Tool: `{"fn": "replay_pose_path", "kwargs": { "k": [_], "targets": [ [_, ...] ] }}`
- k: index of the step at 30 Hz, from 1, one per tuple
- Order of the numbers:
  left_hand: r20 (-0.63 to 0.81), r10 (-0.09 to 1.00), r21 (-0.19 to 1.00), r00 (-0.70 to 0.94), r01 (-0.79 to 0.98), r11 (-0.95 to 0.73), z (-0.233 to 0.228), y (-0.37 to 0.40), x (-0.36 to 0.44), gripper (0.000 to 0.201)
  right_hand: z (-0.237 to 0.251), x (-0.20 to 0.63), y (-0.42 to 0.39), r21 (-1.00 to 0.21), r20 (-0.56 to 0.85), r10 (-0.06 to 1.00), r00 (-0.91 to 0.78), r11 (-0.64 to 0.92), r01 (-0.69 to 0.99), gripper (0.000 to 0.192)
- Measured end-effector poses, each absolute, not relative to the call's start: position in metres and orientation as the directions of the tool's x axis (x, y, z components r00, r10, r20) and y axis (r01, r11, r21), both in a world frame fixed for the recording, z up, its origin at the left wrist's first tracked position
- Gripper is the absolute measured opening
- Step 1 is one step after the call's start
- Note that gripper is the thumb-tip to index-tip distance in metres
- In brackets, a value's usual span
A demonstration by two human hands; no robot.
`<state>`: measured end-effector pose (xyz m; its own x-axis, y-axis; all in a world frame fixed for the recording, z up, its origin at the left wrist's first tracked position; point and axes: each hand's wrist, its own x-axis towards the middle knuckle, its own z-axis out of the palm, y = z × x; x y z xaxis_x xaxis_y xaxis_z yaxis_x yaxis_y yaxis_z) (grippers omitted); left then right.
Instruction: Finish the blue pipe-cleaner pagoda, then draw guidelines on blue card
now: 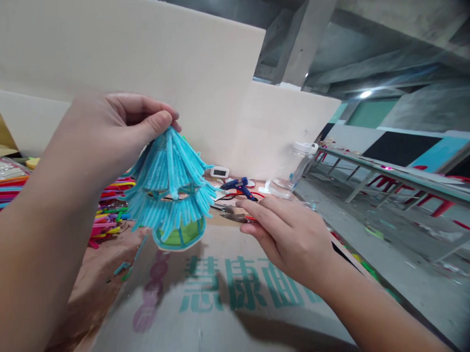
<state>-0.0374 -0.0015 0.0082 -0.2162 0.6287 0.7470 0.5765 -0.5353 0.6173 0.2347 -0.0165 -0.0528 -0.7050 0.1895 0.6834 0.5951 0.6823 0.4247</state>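
Note:
My left hand [116, 133] pinches the top of a light-blue, two-tiered pipe-cleaner model [173, 179], shaped like a small pavilion roof. The model hangs upright above the cardboard, and a green panel with blue ribs shows at its bottom. My right hand [287, 234] is closed around the red handle of a pair of pliers [235, 217]. Their metal jaws point left towards the model, apart from it. Most of the handle is hidden by my fingers.
A printed cardboard sheet [168, 317] covers the worktop. Behind are a blue glue gun [238, 186], a small digital timer [219, 172] and a clear lidded jug [291, 170]. Colourful pipe cleaners [110, 207] lie left. White boards [147, 49] stand behind; a long table [393, 171] is right.

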Motion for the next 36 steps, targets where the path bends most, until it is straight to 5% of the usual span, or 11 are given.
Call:
{"fn": "replay_pose_path", "kwargs": {
  "k": [12, 36],
  "targets": [
    [0.772, 0.594, 0.586, -0.227, 0.616, -0.526, 0.008, -0.004, -0.035, 0.023, -0.059, 0.235, -0.015, 0.552, 0.628, 0.109, -0.771, 0.636, 0.539, 0.027],
    [0.768, 0.605, 0.59, -0.209, 0.599, -0.542, 0.006, 0.004, -0.042, 0.027, -0.058, 0.231, -0.015, 0.568, 0.596, 0.089, -0.798, 0.656, 0.498, 0.02]
  ]
}}
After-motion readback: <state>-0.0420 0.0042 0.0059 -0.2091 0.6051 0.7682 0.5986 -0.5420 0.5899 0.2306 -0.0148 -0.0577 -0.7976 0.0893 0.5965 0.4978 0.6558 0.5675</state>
